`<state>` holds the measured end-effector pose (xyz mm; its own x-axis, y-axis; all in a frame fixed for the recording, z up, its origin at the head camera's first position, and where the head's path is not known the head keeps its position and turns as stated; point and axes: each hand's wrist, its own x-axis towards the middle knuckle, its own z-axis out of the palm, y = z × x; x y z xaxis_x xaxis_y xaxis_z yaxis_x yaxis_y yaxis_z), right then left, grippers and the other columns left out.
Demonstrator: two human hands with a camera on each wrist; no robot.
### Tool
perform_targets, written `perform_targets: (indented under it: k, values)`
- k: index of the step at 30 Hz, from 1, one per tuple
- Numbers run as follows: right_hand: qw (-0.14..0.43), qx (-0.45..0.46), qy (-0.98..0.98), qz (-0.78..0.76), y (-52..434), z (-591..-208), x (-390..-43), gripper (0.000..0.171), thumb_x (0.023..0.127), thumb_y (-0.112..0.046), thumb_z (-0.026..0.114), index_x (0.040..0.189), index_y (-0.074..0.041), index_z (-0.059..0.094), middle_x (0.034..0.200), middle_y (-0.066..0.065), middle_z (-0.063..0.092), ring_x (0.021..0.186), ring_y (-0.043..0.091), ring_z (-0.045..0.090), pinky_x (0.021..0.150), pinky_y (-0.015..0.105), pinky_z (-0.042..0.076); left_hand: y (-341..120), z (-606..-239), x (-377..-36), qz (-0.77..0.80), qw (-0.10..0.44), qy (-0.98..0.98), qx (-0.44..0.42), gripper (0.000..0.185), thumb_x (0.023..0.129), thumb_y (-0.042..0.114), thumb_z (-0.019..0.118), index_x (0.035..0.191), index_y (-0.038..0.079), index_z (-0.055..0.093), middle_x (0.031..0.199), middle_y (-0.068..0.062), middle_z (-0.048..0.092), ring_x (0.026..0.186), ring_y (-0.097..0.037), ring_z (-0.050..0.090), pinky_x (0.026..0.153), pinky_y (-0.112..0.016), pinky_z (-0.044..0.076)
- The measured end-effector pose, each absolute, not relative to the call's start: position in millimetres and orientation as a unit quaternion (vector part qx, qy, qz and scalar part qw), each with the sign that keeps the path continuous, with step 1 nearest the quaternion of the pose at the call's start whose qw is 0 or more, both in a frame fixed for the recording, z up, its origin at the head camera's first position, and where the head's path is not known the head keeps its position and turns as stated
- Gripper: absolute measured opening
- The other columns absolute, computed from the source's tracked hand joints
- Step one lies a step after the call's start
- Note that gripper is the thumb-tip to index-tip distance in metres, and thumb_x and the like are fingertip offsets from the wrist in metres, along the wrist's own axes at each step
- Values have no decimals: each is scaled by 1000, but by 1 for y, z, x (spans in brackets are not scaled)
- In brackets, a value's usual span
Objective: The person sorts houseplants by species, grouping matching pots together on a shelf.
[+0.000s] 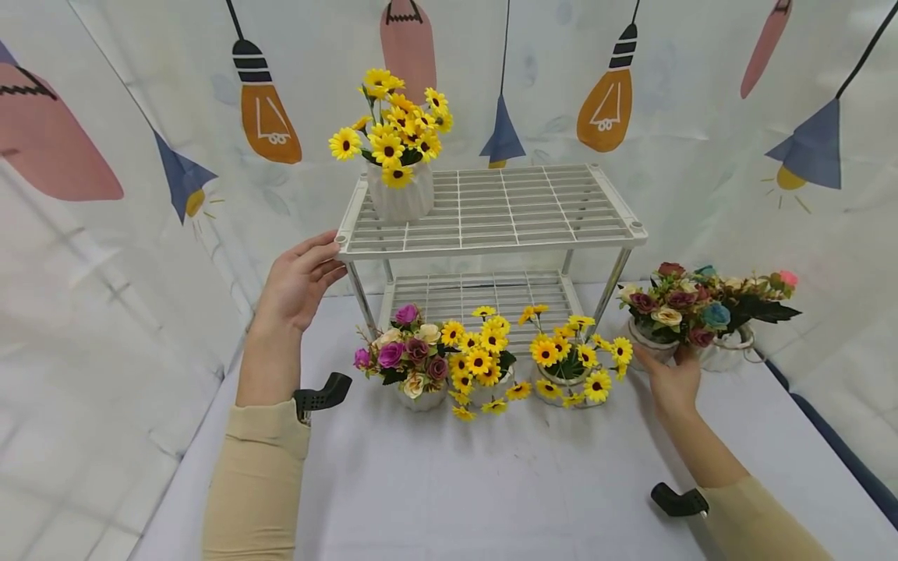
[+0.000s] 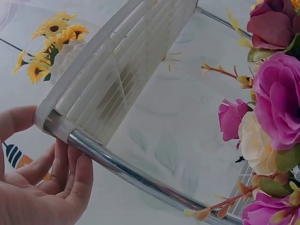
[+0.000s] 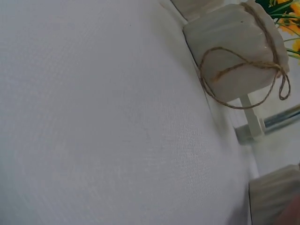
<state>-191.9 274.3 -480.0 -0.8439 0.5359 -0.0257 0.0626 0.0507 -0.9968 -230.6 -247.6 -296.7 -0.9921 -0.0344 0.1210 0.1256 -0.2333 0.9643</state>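
Fingers of the left hand [image 1: 298,280] lie fairly straight against the front left corner of the white two-tier slatted plastic rack with chrome legs [image 1: 491,210]; the left wrist view shows the thumb on the outer edge of the corner and the other fingers [image 2: 70,173] under it, beside the chrome leg. The rack stands at the back of the white cloth-covered desk [image 1: 491,483].

The right hand [image 1: 673,382] reaches to the white ribbed pot of mixed maroon, cream and blue roses [image 1: 655,327], which stands on the desk just right of the rack's right legs. Its fingertips touch the pot's lower front, but I cannot tell whether they grip it, as the blooms hide them. A second white pot with twine around it [image 1: 730,343] stands just behind, to the right of that one.

On the rack's top shelf, at the back left corner, stands a white ribbed vase of yellow daisy-like flowers [image 1: 400,156]. In front of the rack, on the desk, three pots stand in a row, close together: a white pot of purple, pink and cream roses [image 1: 410,362], a middle pot of small yellow sunflowers [image 1: 480,362], and another pot of yellow sunflowers [image 1: 575,358] to the right.

A backdrop cloth printed with orange, pink and blue hanging lamps [image 1: 266,117] hangs behind.
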Motion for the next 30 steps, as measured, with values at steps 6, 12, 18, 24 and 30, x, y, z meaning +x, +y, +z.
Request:
perform_targets:
  k: [6,12,18,24,30]
  values:
    - [190,-207,-705,651,278,-485,-198,92,93,-8,77,165,-14,19,168,7,24,153,16,17,122,29,14,-246,-298,-231,-783,50,-619,-36,56,101,19,70,145,-7,49,119,-5,67,105,-18,62,95,-27,49]
    - [188,-210,-712,643,283,-485,-201,94,93,-14,79,164,-23,19,167,3,25,152,14,18,123,31,12,-245,-297,-230,-785,49,-617,-39,54,101,18,69,145,-7,49,119,-5,67,105,-18,62,95,-27,49]
    - [192,-201,-714,643,286,-485,-204,94,91,-14,80,163,-23,21,166,2,28,151,13,20,122,30,13,-245,-297,-231,-785,51,-616,-41,55,101,18,69,146,-7,48,120,-5,66,105,-18,61,95,-27,49]
    - [189,-199,-713,645,286,-484,-203,96,90,-10,81,164,-20,21,166,5,28,151,15,22,122,28,14,-245,-297,-231,-787,46,-613,-42,55,101,17,68,146,-8,47,119,-5,66,106,-18,61,96,-28,48]
    - [172,-182,-740,625,291,-485,-204,97,91,-19,81,165,-20,18,167,5,26,152,15,21,122,30,17,-245,-298,-230,-788,46,-612,-45,57,102,16,67,148,-10,44,119,-6,65,105,-19,60,97,-29,47]
